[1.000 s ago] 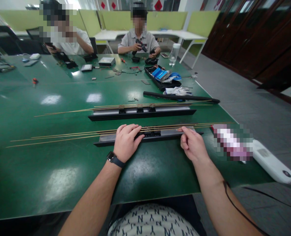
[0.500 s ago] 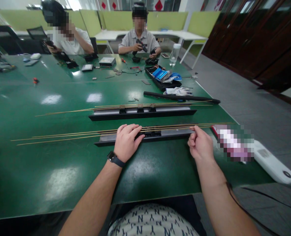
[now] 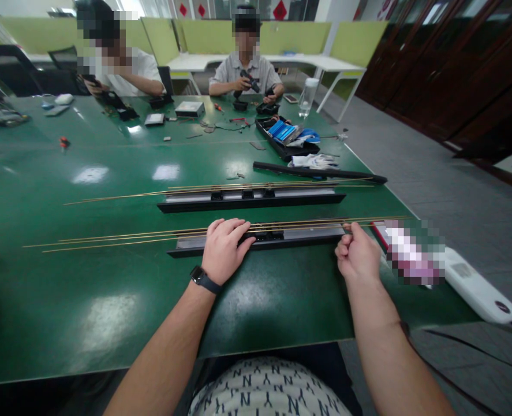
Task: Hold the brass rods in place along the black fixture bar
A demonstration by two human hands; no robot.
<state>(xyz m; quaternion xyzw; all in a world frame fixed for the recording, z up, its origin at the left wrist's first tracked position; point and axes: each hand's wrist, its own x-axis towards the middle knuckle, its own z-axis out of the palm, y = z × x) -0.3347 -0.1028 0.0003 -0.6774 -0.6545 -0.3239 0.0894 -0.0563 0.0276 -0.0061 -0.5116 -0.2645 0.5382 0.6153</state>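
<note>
A long black rail (image 3: pixel 307 236) lies across the green table (image 3: pixel 108 312) close to me, with thin brass rods (image 3: pixel 121 238) running along its top and sticking out far to the left. My left hand (image 3: pixel 223 249), a dark watch on its wrist, lies flat with fingers stretched over the rail's middle and the rods. My right hand (image 3: pixel 358 254) is closed in a pinch on a brass rod at the rail's right end.
A second black rail with brass rods (image 3: pixel 251 199) lies parallel, farther back. Behind it are a black strip (image 3: pixel 320 172), a tray of blue parts (image 3: pixel 286 136) and a bottle (image 3: pixel 307 95). A white device (image 3: pixel 476 289) sits at the right edge. Two people work at the far side.
My right hand has slid rightward along the rail while pinching a rod, and the rods' left ends have shifted to the right. My left hand has stayed put.
</note>
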